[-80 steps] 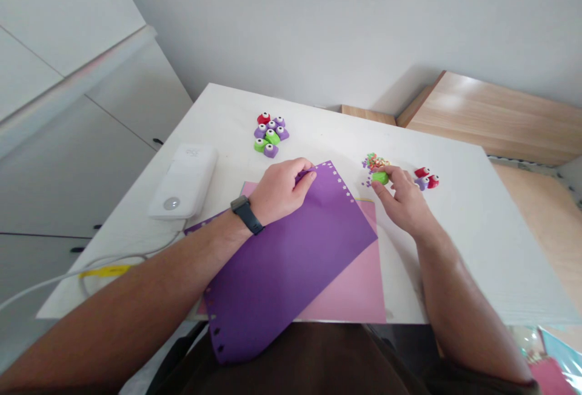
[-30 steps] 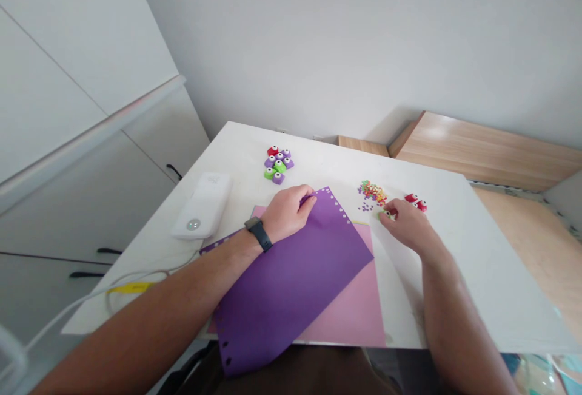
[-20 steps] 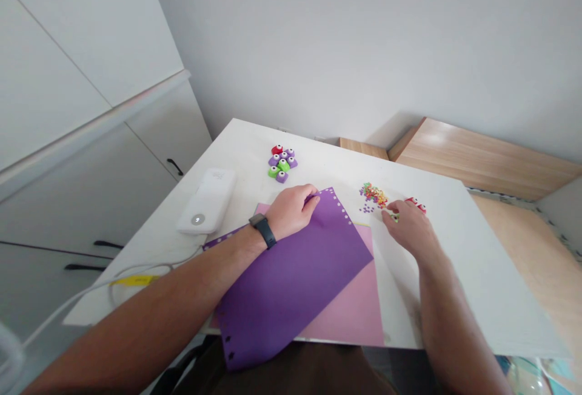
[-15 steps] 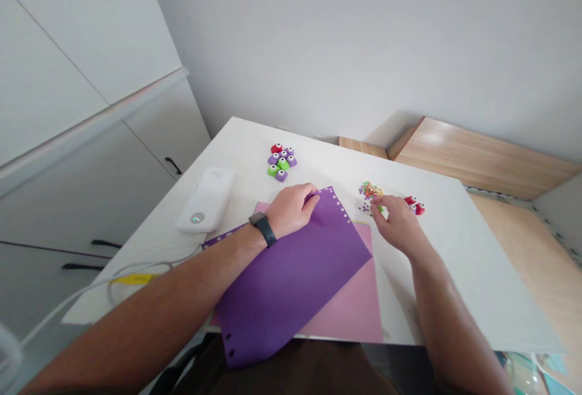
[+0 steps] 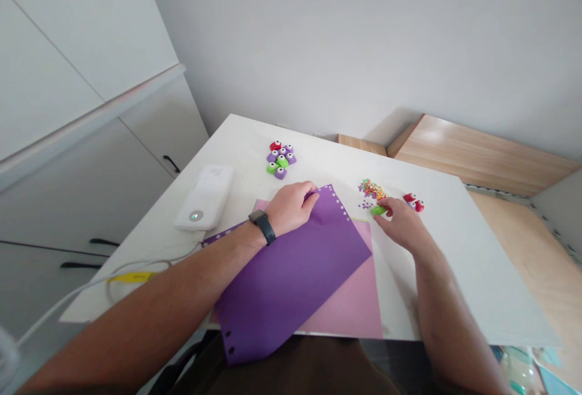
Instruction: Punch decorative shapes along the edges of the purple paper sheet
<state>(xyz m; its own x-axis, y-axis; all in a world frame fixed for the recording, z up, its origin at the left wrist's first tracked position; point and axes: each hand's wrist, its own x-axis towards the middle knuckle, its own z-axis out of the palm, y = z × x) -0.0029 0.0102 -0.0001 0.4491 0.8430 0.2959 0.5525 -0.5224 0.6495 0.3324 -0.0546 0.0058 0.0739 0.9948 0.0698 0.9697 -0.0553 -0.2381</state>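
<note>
My left hand (image 5: 297,204), with a dark watch at the wrist, is closed on the top edge of a purple sheet of paper (image 5: 291,273). Small punched holes run along that sheet's edges. Beneath it lies a pink sheet (image 5: 350,307), partly covered. Over on the right, my right hand (image 5: 400,222) has thumb and fingers around a green paper punch (image 5: 377,210), low over the table. Tiny coloured paper cut-outs (image 5: 371,189) lie in a pile just beyond that punch. Several red and purple punches (image 5: 413,202) sit behind my right hand.
Several purple, green and red punches (image 5: 281,158) are grouped at the back of the white table (image 5: 454,261). A white device (image 5: 205,198) with a round display stands on the left, beside a cable and a yellow tag (image 5: 131,276). Wooden furniture (image 5: 482,146) stands beyond the right side.
My right hand has shifted slightly right and its fingers have moved, so more of the green punch shows. The left hand and the purple sheet stay nearly the same.
</note>
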